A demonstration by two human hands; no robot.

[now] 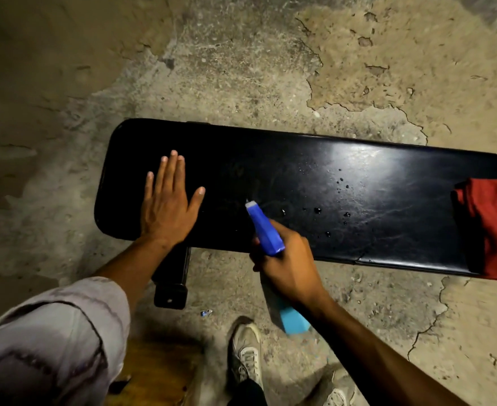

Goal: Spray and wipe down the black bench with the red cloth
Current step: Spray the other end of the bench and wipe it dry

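Observation:
The black bench [300, 177] runs from centre left to the right edge, glossy, with small drops of liquid on its middle. My left hand [168, 206] lies flat and open on the bench's left end, fingers spread. My right hand [288, 259] grips a blue spray bottle [266, 230] over the bench's near edge, its white nozzle pointing up-left at the pad. The bottle's lighter blue body shows below my wrist. A red cloth [496, 227] lies bunched on the bench at the far right, hanging over the near edge.
The bench stands on a cracked, patchy concrete floor [241, 68]. A black bench leg [172, 282] juts toward me under the left end. My shoes [245, 356] are on the floor below, beside a brown wooden surface [156, 373].

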